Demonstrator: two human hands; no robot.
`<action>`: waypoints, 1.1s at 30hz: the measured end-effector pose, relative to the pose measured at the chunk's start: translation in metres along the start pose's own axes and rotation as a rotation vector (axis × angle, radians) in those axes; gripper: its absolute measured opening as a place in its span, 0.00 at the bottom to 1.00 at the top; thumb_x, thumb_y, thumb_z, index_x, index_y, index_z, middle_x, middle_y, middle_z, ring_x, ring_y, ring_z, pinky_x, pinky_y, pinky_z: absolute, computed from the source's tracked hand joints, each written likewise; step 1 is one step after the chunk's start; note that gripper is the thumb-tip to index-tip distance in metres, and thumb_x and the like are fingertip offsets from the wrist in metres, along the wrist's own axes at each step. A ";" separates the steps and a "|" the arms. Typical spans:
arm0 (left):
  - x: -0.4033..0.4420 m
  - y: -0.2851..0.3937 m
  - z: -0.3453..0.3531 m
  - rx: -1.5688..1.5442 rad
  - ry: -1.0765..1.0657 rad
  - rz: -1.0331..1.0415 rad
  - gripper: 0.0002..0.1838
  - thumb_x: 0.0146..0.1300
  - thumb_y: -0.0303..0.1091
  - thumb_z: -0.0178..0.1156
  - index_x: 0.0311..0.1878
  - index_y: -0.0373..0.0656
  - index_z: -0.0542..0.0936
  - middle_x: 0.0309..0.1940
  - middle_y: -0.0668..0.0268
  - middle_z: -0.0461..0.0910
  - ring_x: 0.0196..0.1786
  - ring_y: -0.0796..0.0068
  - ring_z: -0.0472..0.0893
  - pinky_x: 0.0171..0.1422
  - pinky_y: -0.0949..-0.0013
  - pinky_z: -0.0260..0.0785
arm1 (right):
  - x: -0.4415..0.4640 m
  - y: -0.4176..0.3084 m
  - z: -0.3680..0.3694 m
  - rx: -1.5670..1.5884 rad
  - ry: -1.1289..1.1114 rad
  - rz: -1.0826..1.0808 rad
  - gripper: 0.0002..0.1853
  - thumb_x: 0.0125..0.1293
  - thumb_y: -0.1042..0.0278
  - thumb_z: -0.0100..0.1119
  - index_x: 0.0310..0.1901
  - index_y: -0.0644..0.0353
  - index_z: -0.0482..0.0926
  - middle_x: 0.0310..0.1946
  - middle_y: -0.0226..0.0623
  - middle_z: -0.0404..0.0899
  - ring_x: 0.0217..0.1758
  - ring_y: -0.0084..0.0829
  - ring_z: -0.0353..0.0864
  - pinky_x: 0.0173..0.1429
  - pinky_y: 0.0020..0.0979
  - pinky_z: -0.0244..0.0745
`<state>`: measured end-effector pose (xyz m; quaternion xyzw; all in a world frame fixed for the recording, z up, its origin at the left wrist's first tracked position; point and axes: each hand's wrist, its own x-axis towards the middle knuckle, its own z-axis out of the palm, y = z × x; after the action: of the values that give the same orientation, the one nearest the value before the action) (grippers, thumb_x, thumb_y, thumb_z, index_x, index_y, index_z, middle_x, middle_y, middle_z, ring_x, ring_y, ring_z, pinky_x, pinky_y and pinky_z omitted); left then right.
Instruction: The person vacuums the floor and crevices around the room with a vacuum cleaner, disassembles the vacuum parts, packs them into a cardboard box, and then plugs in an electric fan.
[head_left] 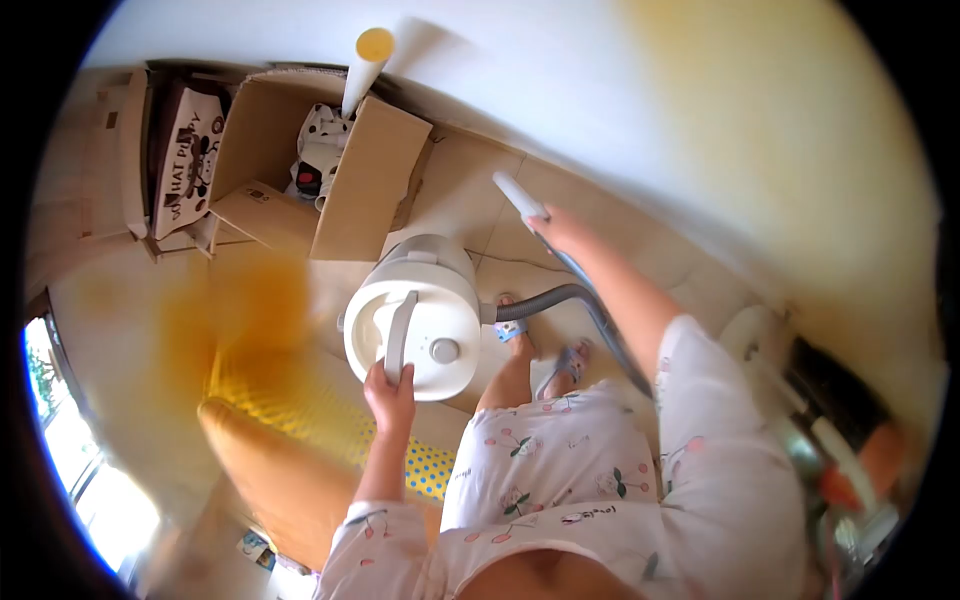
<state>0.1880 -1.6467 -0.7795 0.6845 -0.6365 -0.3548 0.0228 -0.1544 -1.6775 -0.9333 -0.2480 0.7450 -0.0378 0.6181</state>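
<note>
My left hand [391,396] is closed around the near end of the grey carry handle on top of a white canister vacuum cleaner [420,371]. A round grey knob [444,350] sits on its lid beside that handle. From the canister's side a grey ribbed hose [545,298] bends round and loops up toward my right hand [560,229]. That hand grips the light grey hose wand [518,194], whose free end points up and left toward the wall. Whether the canister touches the floor is hidden from above.
An open cardboard box [362,190] holds spotted cloth and an upright white tube [366,70] against the wall. Left of it lies a printed bag [190,150]. A thin cord [515,262] crosses the tiles. An orange-yellow padded piece [270,470] is at lower left, blurred clutter [840,450] at right.
</note>
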 end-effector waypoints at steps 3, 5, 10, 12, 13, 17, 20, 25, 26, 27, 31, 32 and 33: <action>0.002 -0.022 0.008 -0.072 0.052 -0.096 0.13 0.47 0.27 0.62 0.37 0.33 0.74 0.27 0.53 0.74 0.30 0.53 0.74 0.37 0.60 0.65 | 0.104 -0.007 0.035 -0.156 0.115 -0.110 0.21 0.60 0.50 0.49 0.47 0.57 0.72 0.37 0.43 0.77 0.39 0.39 0.77 0.45 0.38 0.70; 0.003 -0.022 0.011 -0.081 0.060 -0.166 0.12 0.47 0.27 0.62 0.36 0.34 0.74 0.27 0.54 0.74 0.30 0.55 0.74 0.36 0.61 0.65 | 0.159 -0.017 0.054 -0.397 0.190 -0.188 0.24 0.60 0.51 0.49 0.52 0.59 0.69 0.41 0.45 0.77 0.43 0.41 0.77 0.48 0.37 0.70; 0.009 -0.017 0.026 -0.043 0.188 -0.097 0.11 0.44 0.26 0.61 0.31 0.34 0.73 0.23 0.58 0.72 0.26 0.61 0.71 0.31 0.65 0.62 | 0.262 -0.048 0.090 -0.353 0.167 -0.182 0.26 0.57 0.49 0.49 0.52 0.59 0.71 0.48 0.46 0.73 0.53 0.43 0.71 0.54 0.37 0.66; 0.012 -0.022 0.036 -0.013 0.251 -0.069 0.13 0.42 0.31 0.62 0.30 0.33 0.73 0.22 0.59 0.71 0.24 0.62 0.70 0.31 0.65 0.61 | 0.295 -0.059 0.103 -0.360 0.213 -0.224 0.24 0.57 0.51 0.49 0.50 0.58 0.73 0.48 0.45 0.73 0.53 0.41 0.72 0.54 0.37 0.67; 0.014 -0.026 0.040 -0.051 0.253 -0.099 0.14 0.42 0.31 0.62 0.30 0.33 0.73 0.22 0.59 0.70 0.24 0.62 0.70 0.31 0.65 0.61 | 0.306 -0.065 0.109 -0.347 0.271 -0.238 0.22 0.56 0.53 0.49 0.49 0.58 0.74 0.48 0.43 0.74 0.52 0.39 0.72 0.54 0.37 0.67; 0.013 -0.031 0.055 -0.108 0.270 -0.158 0.17 0.44 0.36 0.64 0.31 0.32 0.72 0.21 0.59 0.70 0.24 0.63 0.69 0.30 0.65 0.60 | 0.323 -0.067 0.110 -0.344 0.296 -0.244 0.21 0.56 0.53 0.50 0.48 0.56 0.75 0.49 0.41 0.74 0.52 0.38 0.72 0.54 0.36 0.68; 0.017 -0.027 0.062 -0.091 0.288 -0.119 0.17 0.46 0.38 0.63 0.30 0.33 0.72 0.20 0.59 0.69 0.23 0.63 0.68 0.28 0.65 0.58 | 0.315 -0.055 0.100 -0.436 0.211 -0.223 0.22 0.56 0.52 0.50 0.49 0.56 0.73 0.48 0.41 0.74 0.52 0.39 0.73 0.53 0.36 0.68; 0.034 -0.017 0.054 -0.130 0.129 -0.065 0.17 0.42 0.28 0.58 0.38 0.30 0.73 0.25 0.60 0.73 0.27 0.71 0.70 0.30 0.68 0.61 | 0.275 -0.003 0.071 -0.351 0.187 -0.186 0.26 0.57 0.51 0.50 0.53 0.56 0.70 0.50 0.42 0.73 0.53 0.38 0.71 0.55 0.37 0.66; 0.037 -0.014 0.052 -0.146 0.111 -0.064 0.17 0.43 0.28 0.58 0.39 0.30 0.73 0.24 0.61 0.72 0.26 0.71 0.69 0.30 0.68 0.61 | 0.273 0.004 0.067 -0.344 0.185 -0.133 0.26 0.57 0.51 0.50 0.54 0.57 0.69 0.50 0.42 0.73 0.54 0.38 0.71 0.56 0.37 0.66; 0.040 -0.010 0.053 -0.156 0.114 -0.064 0.17 0.44 0.29 0.59 0.38 0.30 0.73 0.24 0.61 0.72 0.26 0.71 0.69 0.29 0.68 0.61 | 0.273 0.009 0.064 -0.339 0.195 -0.172 0.26 0.57 0.50 0.50 0.53 0.59 0.69 0.49 0.45 0.73 0.53 0.41 0.71 0.55 0.38 0.66; 0.055 -0.005 0.059 -0.161 0.136 -0.012 0.14 0.45 0.29 0.60 0.35 0.31 0.72 0.23 0.62 0.71 0.26 0.73 0.69 0.29 0.69 0.60 | 0.278 0.001 0.073 -0.286 0.256 -0.312 0.27 0.57 0.48 0.49 0.50 0.62 0.70 0.46 0.50 0.74 0.50 0.47 0.72 0.53 0.39 0.66; 0.058 -0.004 0.060 -0.157 0.127 0.003 0.14 0.45 0.29 0.60 0.34 0.31 0.72 0.23 0.63 0.71 0.25 0.73 0.68 0.29 0.69 0.60 | 0.276 -0.006 0.075 -0.274 0.276 -0.339 0.27 0.56 0.48 0.49 0.50 0.62 0.70 0.45 0.50 0.74 0.50 0.47 0.72 0.53 0.39 0.67; 0.062 -0.001 0.061 -0.152 0.117 0.018 0.13 0.45 0.28 0.60 0.34 0.31 0.73 0.22 0.63 0.71 0.25 0.73 0.68 0.28 0.70 0.60 | 0.270 -0.014 0.073 -0.289 0.267 -0.314 0.27 0.56 0.49 0.50 0.51 0.62 0.69 0.45 0.51 0.74 0.49 0.47 0.72 0.53 0.39 0.67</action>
<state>0.1537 -1.6756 -0.8539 0.6947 -0.6114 -0.3611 0.1150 -0.1114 -1.7837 -1.1892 -0.4393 0.7701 -0.0590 0.4588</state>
